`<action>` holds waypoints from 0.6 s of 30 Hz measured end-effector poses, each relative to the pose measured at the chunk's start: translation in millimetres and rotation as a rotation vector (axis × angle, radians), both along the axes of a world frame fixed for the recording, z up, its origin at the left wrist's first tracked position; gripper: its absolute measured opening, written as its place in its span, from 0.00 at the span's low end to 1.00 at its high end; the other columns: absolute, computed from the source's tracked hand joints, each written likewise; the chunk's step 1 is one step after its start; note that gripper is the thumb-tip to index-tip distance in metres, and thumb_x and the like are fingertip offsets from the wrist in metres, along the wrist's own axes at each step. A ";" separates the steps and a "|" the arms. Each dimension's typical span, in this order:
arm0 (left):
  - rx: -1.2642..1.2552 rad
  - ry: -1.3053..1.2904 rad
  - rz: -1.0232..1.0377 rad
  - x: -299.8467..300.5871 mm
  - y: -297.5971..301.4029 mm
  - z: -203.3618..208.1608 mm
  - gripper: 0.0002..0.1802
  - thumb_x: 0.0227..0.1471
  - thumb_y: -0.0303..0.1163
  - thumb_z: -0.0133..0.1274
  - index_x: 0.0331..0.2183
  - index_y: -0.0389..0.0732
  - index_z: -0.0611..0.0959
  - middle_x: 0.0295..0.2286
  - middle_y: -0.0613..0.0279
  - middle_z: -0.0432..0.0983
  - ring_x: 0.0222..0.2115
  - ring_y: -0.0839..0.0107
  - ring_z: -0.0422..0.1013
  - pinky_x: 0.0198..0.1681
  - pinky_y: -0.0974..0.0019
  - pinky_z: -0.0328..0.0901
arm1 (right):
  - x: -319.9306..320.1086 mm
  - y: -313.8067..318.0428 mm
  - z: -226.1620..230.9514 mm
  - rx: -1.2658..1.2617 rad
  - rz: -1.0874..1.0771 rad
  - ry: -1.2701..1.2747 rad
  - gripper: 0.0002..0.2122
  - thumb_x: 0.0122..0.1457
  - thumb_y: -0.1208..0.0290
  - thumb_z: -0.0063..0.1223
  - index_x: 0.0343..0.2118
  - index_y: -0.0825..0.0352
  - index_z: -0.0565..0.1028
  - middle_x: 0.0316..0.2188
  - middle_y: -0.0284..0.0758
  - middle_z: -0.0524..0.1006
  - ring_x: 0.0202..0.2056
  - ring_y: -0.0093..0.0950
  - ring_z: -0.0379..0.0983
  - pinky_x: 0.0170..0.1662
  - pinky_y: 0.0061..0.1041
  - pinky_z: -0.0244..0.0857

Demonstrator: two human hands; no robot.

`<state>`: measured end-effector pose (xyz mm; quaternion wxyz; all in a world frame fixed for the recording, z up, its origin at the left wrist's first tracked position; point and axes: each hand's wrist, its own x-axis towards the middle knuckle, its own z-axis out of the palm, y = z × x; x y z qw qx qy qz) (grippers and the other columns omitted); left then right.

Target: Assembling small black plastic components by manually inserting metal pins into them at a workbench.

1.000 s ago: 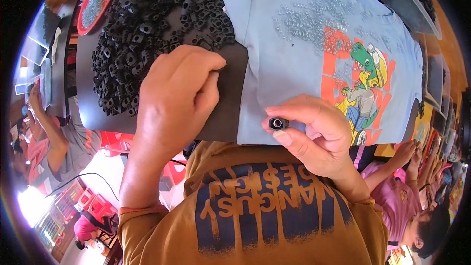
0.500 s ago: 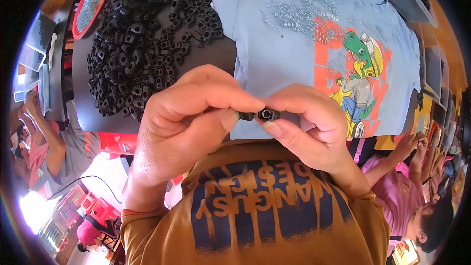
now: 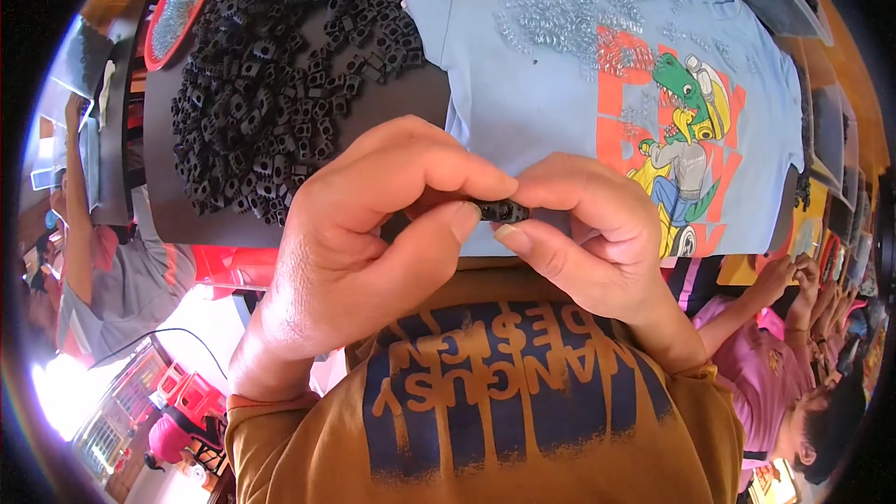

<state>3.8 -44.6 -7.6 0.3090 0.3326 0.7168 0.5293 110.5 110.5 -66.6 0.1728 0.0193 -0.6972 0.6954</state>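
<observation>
Black part point(image 3: 504, 212) between fingertips point(image 3: 513, 238) (both hands point(image 3: 369, 210) point(image 3: 597, 229))

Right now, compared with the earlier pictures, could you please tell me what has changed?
The left hand has moved rightward and toward the person's body, from beside the pile of black parts to meet the right hand. Both now pinch at a small black part, whose pale ring no longer shows; nothing was visibly let go. The pile, the springs and the blue shirt under them look the same.
</observation>
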 end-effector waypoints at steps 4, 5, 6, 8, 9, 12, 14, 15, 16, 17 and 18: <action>0.016 0.069 -0.037 -2.2 0.3 1.6 0.11 0.40 0.19 0.50 0.31 0.34 0.81 0.28 0.61 0.69 0.29 0.73 0.65 0.32 0.74 0.57 | 1.4 0.6 -0.3 -0.007 0.015 -0.023 0.08 0.49 0.78 0.58 0.33 0.69 0.75 0.24 0.37 0.75 0.23 0.32 0.72 0.26 0.26 0.63; 0.017 0.075 -0.028 -2.6 -0.1 2.6 0.11 0.39 0.19 0.50 0.30 0.34 0.82 0.27 0.61 0.69 0.28 0.73 0.65 0.32 0.74 0.57 | 1.0 0.9 -0.7 0.009 0.019 -0.016 0.08 0.50 0.77 0.57 0.34 0.69 0.75 0.24 0.37 0.75 0.24 0.32 0.72 0.26 0.26 0.63; 0.017 0.081 -0.020 -2.9 0.0 3.6 0.11 0.39 0.18 0.50 0.29 0.34 0.82 0.27 0.61 0.69 0.28 0.73 0.65 0.31 0.74 0.57 | 1.1 1.1 -1.1 0.026 0.024 -0.009 0.08 0.50 0.76 0.57 0.34 0.69 0.75 0.24 0.37 0.75 0.24 0.32 0.71 0.27 0.26 0.63; 0.012 0.111 -0.029 -4.2 1.3 5.2 0.11 0.38 0.18 0.50 0.28 0.35 0.82 0.26 0.61 0.69 0.28 0.73 0.65 0.31 0.74 0.57 | 1.7 0.8 -2.5 0.029 0.024 -0.014 0.08 0.51 0.75 0.57 0.35 0.69 0.75 0.24 0.37 0.75 0.24 0.32 0.72 0.27 0.26 0.63; 0.008 0.140 -0.038 -5.0 2.2 5.8 0.11 0.38 0.18 0.50 0.28 0.35 0.82 0.26 0.61 0.69 0.28 0.74 0.65 0.30 0.74 0.57 | 2.1 0.8 -3.1 0.033 0.024 -0.020 0.08 0.51 0.75 0.56 0.35 0.69 0.75 0.24 0.37 0.75 0.24 0.33 0.72 0.27 0.26 0.63; -0.010 0.126 -0.055 -6.3 3.7 8.0 0.11 0.37 0.18 0.50 0.28 0.35 0.82 0.25 0.61 0.69 0.28 0.74 0.65 0.30 0.75 0.57 | 3.4 1.7 -1.4 0.027 0.045 -0.055 0.08 0.52 0.75 0.56 0.35 0.69 0.75 0.25 0.37 0.75 0.25 0.33 0.72 0.28 0.26 0.63; -0.023 0.112 -0.066 -6.5 5.2 10.8 0.11 0.37 0.18 0.50 0.28 0.35 0.82 0.26 0.61 0.69 0.28 0.74 0.65 0.30 0.74 0.57 | 3.3 2.2 -0.2 0.024 0.042 -0.054 0.08 0.52 0.75 0.56 0.35 0.69 0.75 0.25 0.37 0.75 0.25 0.34 0.72 0.28 0.27 0.63; -0.034 0.099 -0.075 -6.5 5.9 11.3 0.11 0.37 0.18 0.49 0.28 0.35 0.82 0.26 0.61 0.69 0.28 0.74 0.64 0.30 0.74 0.57 | 3.3 2.1 -0.2 0.023 0.042 -0.052 0.08 0.52 0.75 0.55 0.35 0.68 0.75 0.25 0.37 0.75 0.26 0.34 0.72 0.28 0.27 0.64; -0.035 0.098 -0.076 -6.8 6.5 10.4 0.11 0.37 0.18 0.49 0.28 0.35 0.82 0.26 0.61 0.69 0.28 0.74 0.64 0.30 0.74 0.57 | 3.3 1.6 -0.5 0.021 0.040 -0.052 0.08 0.52 0.75 0.55 0.35 0.68 0.75 0.25 0.37 0.75 0.26 0.34 0.72 0.28 0.27 0.64; -0.032 0.119 -0.068 -7.3 7.2 8.7 0.11 0.38 0.18 0.50 0.29 0.35 0.82 0.27 0.61 0.69 0.28 0.74 0.64 0.30 0.75 0.57 | 3.5 0.9 -1.0 0.001 0.037 -0.053 0.07 0.52 0.75 0.55 0.34 0.68 0.75 0.25 0.37 0.75 0.26 0.34 0.72 0.29 0.27 0.64; -0.029 0.139 -0.061 -7.6 7.8 7.8 0.12 0.38 0.18 0.50 0.30 0.35 0.82 0.27 0.61 0.69 0.28 0.75 0.64 0.30 0.75 0.57 | 3.5 0.5 -1.3 -0.018 0.034 -0.054 0.07 0.52 0.75 0.55 0.34 0.68 0.75 0.25 0.37 0.75 0.26 0.34 0.73 0.29 0.27 0.64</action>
